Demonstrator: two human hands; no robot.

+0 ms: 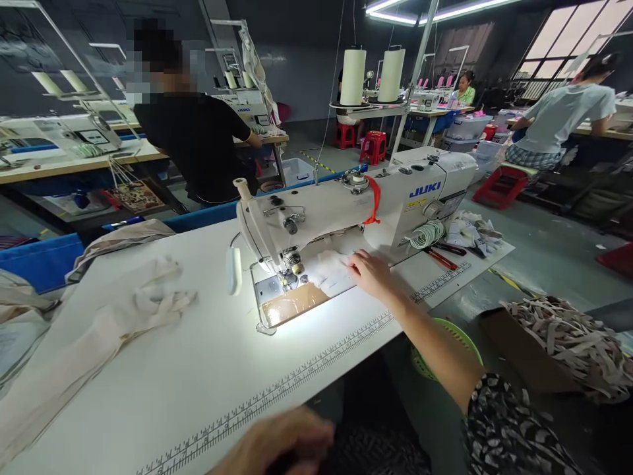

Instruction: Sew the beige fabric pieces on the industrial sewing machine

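Note:
My right hand [370, 274] reaches under the arm of a white sewing machine [326, 214], its fingers closed on the edge of a piece of white fabric [329, 267]. That fabric lies on the machine bed, to the right of the lit needle area and presser foot [287, 280]. My left hand [284, 439] is low at the front edge of the table, smeared by motion, so its grip cannot be made out. Another pale cloth piece [106, 336], partly blurred, stretches over the left side of the white tabletop [208, 369].
Red-handled snips [440, 258], a coil of pale cord [426, 234] and a heap of scraps [472, 234] lie at the machine's right end. Below are a green basket [457, 340] and a box of fabric strips [568, 336]. A person in black [192, 142] sits beyond the table.

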